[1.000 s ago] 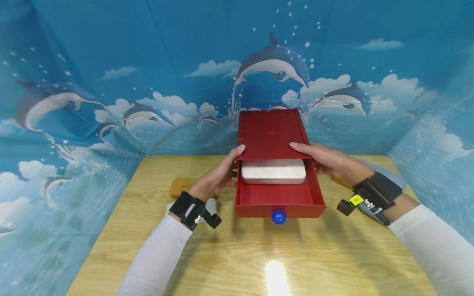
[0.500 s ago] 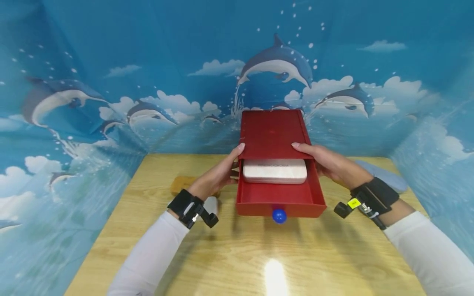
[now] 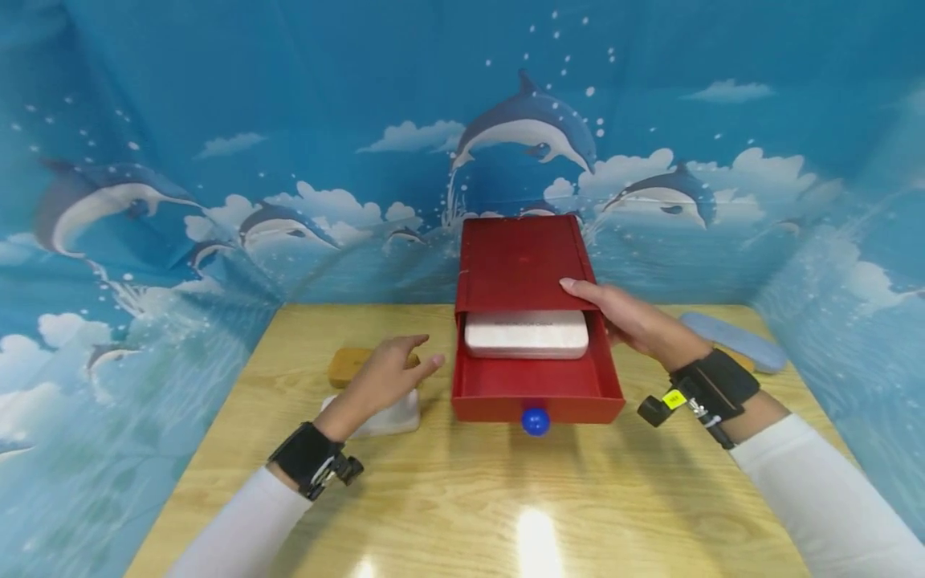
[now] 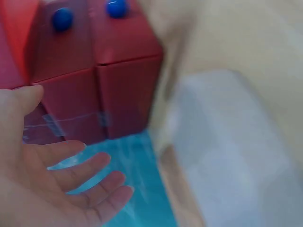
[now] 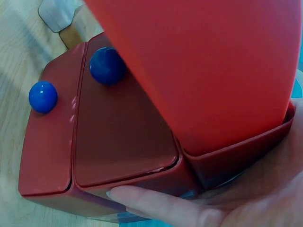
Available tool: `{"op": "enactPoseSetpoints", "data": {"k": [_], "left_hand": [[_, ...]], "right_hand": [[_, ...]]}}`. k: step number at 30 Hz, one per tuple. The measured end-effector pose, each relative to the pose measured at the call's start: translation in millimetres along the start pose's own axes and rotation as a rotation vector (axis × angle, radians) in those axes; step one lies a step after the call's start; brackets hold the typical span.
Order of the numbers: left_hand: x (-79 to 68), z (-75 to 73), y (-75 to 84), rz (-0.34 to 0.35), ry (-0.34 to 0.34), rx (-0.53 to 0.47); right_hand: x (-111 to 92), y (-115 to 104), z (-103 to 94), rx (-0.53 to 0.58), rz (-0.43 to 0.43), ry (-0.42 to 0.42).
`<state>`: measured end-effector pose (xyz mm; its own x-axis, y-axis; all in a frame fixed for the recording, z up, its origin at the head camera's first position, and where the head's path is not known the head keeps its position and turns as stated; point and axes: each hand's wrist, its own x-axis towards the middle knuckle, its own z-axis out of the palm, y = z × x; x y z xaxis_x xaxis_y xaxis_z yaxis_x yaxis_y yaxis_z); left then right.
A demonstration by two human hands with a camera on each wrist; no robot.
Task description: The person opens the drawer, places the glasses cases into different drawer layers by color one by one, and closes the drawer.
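Right grip [image 3: 625, 315] on one red cabinet [image 3: 522, 261] — three drawers [image 5: 125, 135], one open.

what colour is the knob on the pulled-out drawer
Blue: the knob on the pulled-out drawer shows best in the head view.

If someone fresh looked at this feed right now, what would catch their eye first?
Probably the red drawer unit toward the back of the table, its open top drawer holding a white case and bearing a blue knob in front. Next, the right hand gripping the unit's right side, with the left hand apart on its left. Behind it all spreads a blue dolphin-print backdrop.
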<state>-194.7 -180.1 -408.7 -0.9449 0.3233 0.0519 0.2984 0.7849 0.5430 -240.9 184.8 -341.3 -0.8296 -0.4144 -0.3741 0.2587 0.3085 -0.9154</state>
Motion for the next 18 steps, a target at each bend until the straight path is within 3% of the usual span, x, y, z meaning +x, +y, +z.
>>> {"op": "enactPoseSetpoints", "data": {"k": [2, 8, 13, 18], "left_hand": [[-10.6, 2.7, -10.7, 0.020, 0.011, 0.099], [-38.0, 8.0, -48.3, -0.020, 0.065, 0.302], [-55.3, 10.4, -69.5, -0.039, 0.035, 0.347], [-61.0, 13.7, -74.7, -0.031, -0.027, 0.346]], "right_hand": [[0, 1, -0.5, -0.004, 0.004, 0.005], [-1, 3, -1.3, -0.018, 0.006, 0.017], [2, 2, 0.8, -0.010, 0.005, 0.005], [3, 1, 0.7, -0.028, 0.008, 0.019]]}}
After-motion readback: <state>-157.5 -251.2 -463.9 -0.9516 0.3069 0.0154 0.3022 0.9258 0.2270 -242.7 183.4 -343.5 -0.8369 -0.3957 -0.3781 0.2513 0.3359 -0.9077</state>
